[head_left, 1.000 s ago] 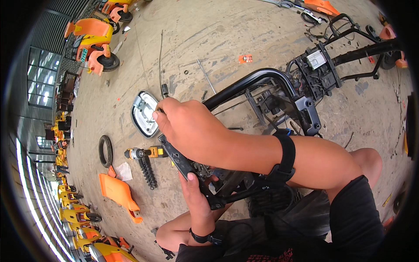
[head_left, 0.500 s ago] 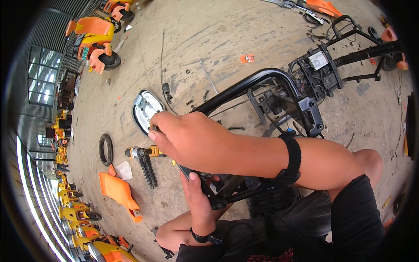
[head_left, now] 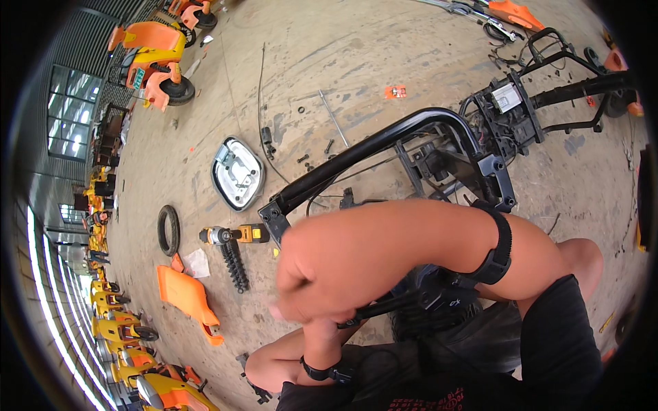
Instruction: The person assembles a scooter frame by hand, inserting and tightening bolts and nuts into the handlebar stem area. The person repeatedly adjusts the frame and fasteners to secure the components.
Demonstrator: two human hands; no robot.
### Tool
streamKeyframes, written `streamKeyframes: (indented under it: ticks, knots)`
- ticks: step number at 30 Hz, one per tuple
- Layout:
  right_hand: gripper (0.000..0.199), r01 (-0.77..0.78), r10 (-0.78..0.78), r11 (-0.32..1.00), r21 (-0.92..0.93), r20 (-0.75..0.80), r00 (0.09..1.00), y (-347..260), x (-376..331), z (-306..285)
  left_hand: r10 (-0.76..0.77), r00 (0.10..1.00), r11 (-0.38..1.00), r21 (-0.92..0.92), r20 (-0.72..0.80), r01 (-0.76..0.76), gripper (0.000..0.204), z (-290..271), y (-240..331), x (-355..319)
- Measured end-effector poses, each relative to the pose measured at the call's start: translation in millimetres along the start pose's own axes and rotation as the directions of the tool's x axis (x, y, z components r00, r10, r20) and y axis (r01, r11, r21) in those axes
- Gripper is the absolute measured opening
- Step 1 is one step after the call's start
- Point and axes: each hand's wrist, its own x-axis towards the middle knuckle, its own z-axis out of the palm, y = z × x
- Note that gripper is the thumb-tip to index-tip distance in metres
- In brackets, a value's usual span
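A black tubular vehicle frame [head_left: 356, 152] stretches across in front of me, from my lap to the far right. My right hand [head_left: 308, 277] is low by the frame's near left part, directly over my left hand; motion smears its curled fingers, and what they hold, if anything, does not show. Under it, my left hand [head_left: 322, 342] is mostly covered, its fingers hidden. A black frame bar [head_left: 373, 312] passes beside both hands. Left of them lies a yellow-and-black power tool [head_left: 250, 233], next to a black coil spring [head_left: 234, 267].
On the floor are a white-lined black shell [head_left: 238, 175], a small tyre [head_left: 168, 231], an orange body panel [head_left: 185, 294], scattered bolts [head_left: 303, 158] and a thin metal rod [head_left: 334, 118]. A yellow-orange scooter [head_left: 154, 61] stands at the far left; several more line the left side.
My right hand has moved down and toward me, from beside the white-lined shell to over my left hand. The frame's left corner and the power tool are now uncovered.
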Motion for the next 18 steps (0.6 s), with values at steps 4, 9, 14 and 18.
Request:
streamKeyframes:
  ticks: [4,9,14,18]
  knots:
    - [0.033,0.071,0.003,0.985,-0.155,0.434,0.901,24.2,3.5,15.0,0.341,0.900,0.937,-0.023,0.271,-0.348,0.059,-15.4,-11.6,28.4]
    - [0.028,-0.002,0.181,0.918,-0.397,0.413,0.893,18.1,-7.6,18.7,0.482,0.775,0.864,-0.074,0.410,-0.498,0.067,-10.7,-6.6,27.5]
    - [0.018,-0.133,0.285,0.886,-0.444,0.295,0.912,58.6,3.4,47.0,0.513,0.725,0.839,-0.090,0.460,-0.536,0.071,-10.3,-7.0,26.8]
    - [0.017,0.156,-0.113,0.930,-0.334,0.145,0.983,66.3,-28.6,42.9,0.528,0.715,0.821,-0.060,0.459,-0.568,0.070,-12.3,-5.1,29.5]
